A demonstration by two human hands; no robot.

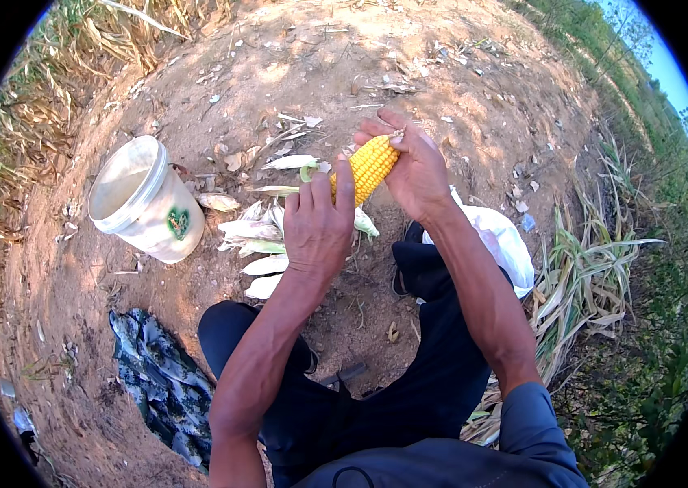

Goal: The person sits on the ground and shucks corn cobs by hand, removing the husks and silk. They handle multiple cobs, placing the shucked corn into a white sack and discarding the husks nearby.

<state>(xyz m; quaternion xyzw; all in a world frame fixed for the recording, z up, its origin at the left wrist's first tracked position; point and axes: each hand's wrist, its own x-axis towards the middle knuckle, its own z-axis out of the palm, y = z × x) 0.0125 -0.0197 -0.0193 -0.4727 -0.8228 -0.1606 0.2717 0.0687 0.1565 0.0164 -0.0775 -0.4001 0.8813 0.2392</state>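
Observation:
Both hands meet over a yellow ear of corn [371, 166], which is held at a slant with its kernels bare. My right hand [414, 163] grips the upper end, where a pale dry tuft sticks out. At the lower end, the fingers of my left hand [321, 219] lie against the cob, with the index finger stretched along its side. My left thumb is hidden. Beneath and left of that hand, pale corn husks [252, 232] lie in a loose pile on the soil; whether some still wrap ears I cannot tell.
A whitish plastic bucket [158, 229] stands left of the husks. Camouflage cloth [164, 384] lies by my left knee. Beside my right leg is a white plastic sack [499, 235], with cut stalks and leaves [588, 268] farther right. Dry corn plants [45, 134] border the left.

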